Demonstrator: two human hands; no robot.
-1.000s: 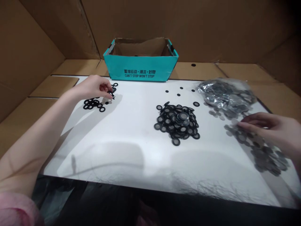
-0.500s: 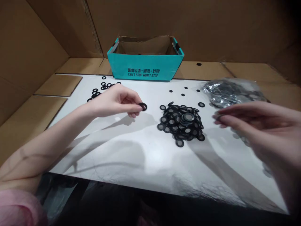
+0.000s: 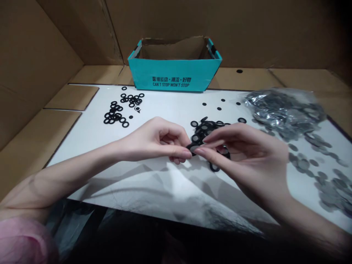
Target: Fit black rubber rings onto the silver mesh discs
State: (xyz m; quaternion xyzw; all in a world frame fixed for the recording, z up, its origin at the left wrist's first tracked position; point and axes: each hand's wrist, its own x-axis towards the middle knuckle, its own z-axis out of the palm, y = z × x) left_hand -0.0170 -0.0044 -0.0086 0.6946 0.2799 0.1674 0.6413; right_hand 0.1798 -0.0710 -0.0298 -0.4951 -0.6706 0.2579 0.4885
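Observation:
My left hand [image 3: 165, 143] pinches a black ring [image 3: 189, 146] at its edge, just in front of the pile. Coming from the right, my right hand [image 3: 242, 154] holds a small grey disc [image 3: 194, 149] between thumb and forefinger, against the ring. Whether the disc sits fully inside the ring I cannot tell. Behind my right hand lies a heap of black rings with grey centres [image 3: 205, 128], partly covered by the fingers. Loose black rings [image 3: 112, 113] without centres are scattered beyond my left wrist. Many loose grey discs [image 3: 302, 164] spread to the right of my right hand.
A turquoise open cardboard box [image 3: 173, 73] stands at the back of the white table [image 3: 170, 106]. At the right back lies a clear plastic bag [image 3: 286, 110] of grey discs. Small black dots [image 3: 219, 109] lie between them. Cardboard walls [image 3: 236, 33] enclose the far side.
My right hand has moved left from the loose discs, bringing a grey disc to the ring. My left hand has shifted right and slightly nearer with the ring. The view has tilted slightly.

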